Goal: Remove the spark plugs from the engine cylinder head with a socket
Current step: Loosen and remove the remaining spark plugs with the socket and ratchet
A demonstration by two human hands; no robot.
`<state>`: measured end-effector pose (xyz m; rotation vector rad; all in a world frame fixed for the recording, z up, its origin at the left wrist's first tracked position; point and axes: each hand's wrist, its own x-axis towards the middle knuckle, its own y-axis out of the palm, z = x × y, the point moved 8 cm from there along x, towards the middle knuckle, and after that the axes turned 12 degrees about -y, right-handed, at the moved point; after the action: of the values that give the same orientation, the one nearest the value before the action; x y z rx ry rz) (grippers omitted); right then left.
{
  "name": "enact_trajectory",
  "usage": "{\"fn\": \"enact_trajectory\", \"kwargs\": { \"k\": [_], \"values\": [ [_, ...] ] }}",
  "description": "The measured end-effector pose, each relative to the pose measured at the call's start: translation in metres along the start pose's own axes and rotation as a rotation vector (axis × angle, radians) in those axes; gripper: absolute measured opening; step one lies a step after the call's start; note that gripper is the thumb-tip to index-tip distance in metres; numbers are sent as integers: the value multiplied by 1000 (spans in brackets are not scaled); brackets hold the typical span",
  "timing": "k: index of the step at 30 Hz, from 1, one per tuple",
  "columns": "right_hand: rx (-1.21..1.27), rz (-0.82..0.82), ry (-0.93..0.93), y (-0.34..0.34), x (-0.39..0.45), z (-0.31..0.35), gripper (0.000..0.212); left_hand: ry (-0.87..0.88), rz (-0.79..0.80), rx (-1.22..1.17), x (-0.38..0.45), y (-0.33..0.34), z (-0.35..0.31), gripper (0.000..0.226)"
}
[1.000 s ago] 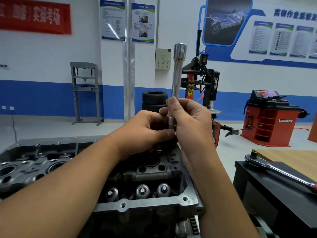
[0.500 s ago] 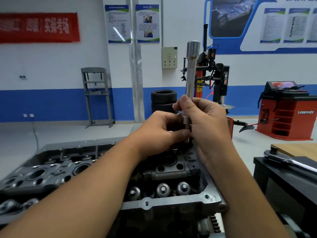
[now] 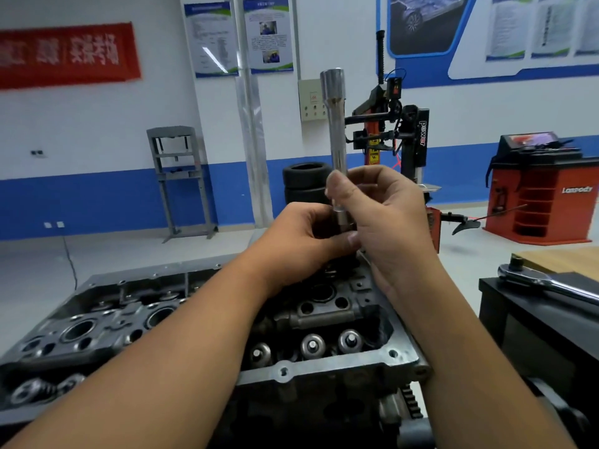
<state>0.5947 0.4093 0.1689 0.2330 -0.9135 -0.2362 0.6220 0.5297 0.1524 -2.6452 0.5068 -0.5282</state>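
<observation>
Fingers point(image 3: 337, 186) of both hands around upright socket point(image 3: 337, 124); ratchet point(image 3: 547, 281) aside, seemingly untouched.

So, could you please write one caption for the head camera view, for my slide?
Both hands, left hand and right hand, hold an upright long socket above the cylinder head; a ratchet lies aside.

One head-worn view is given, directed forward and down, close above the cylinder head point(image 3: 324, 367).
</observation>
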Motion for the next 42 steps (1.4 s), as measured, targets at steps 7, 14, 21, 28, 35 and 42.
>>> {"fn": "enact_trajectory", "kwargs": {
  "k": [7, 14, 21, 28, 35, 42],
  "values": [
    [6, 5, 10, 1, 1, -2, 10, -55, 72, -73, 0, 4, 5, 11],
    [36, 15, 7, 1, -3, 1, 9, -26, 4, -10, 0, 1, -1, 18],
    [22, 22, 23, 1, -2, -2, 14, -61, 34, -20, 1, 2, 4, 8],
    [0, -19, -27, -3, -1, 2, 13, -18, -19, 34, 0, -3, 1, 23],
    [6, -25, 22, -3, 0, -1, 18, -50, 20, -34, 2, 0, 5, 13],
    [-23, 1, -58, -3, -3, 7, 11, -40, 37, 7, 1, 1, 3, 11]
  ]
}}
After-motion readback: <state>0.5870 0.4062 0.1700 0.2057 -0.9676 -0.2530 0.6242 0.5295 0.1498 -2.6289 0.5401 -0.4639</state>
